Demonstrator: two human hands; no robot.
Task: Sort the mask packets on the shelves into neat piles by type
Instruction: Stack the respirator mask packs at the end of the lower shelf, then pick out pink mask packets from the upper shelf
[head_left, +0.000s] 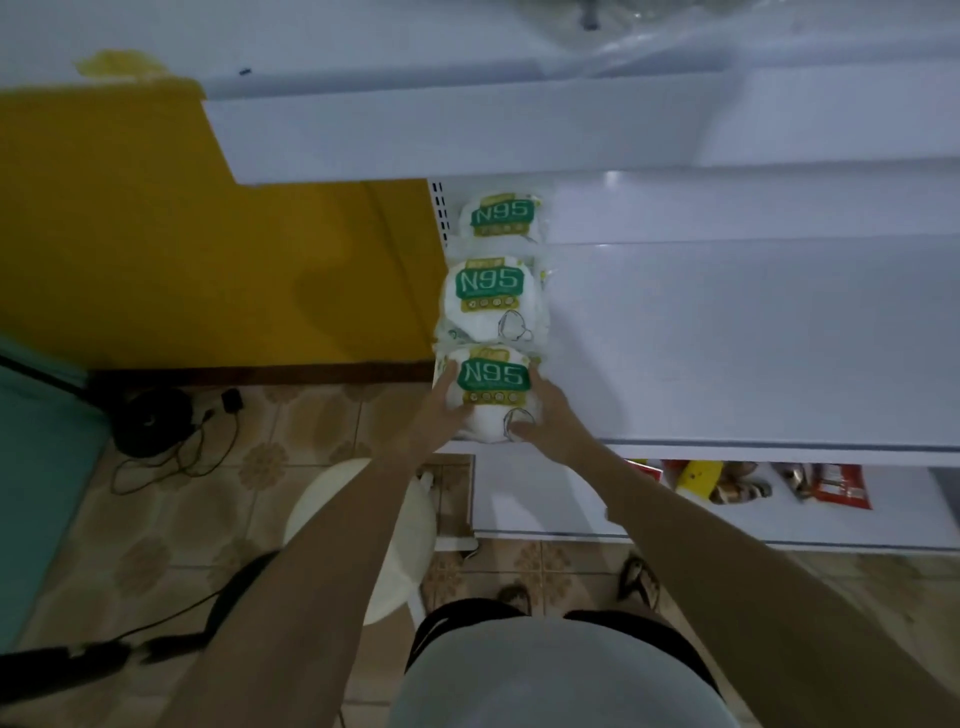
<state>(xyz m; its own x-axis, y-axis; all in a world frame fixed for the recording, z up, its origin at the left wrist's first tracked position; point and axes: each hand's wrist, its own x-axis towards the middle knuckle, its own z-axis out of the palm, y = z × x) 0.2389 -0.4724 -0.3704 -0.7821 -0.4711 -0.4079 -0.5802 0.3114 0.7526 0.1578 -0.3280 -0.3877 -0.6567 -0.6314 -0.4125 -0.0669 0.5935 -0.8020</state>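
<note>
3 white, green-labelled N95 mask packets (493, 299) in 1 row

White mask packets (492, 291) with green labels; yellow wall (156, 234).

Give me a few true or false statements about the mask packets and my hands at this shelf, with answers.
1. Three piles of N95 packets stand in a row on the shelf. True.
2. Both hands hold the farthest pile. False: the left hand and right hand hold the nearest pile.
3. The piles sit at the shelf's right end. False: its left end.
4. A red packet and a yellow packet lie on the lower shelf. True.
</note>
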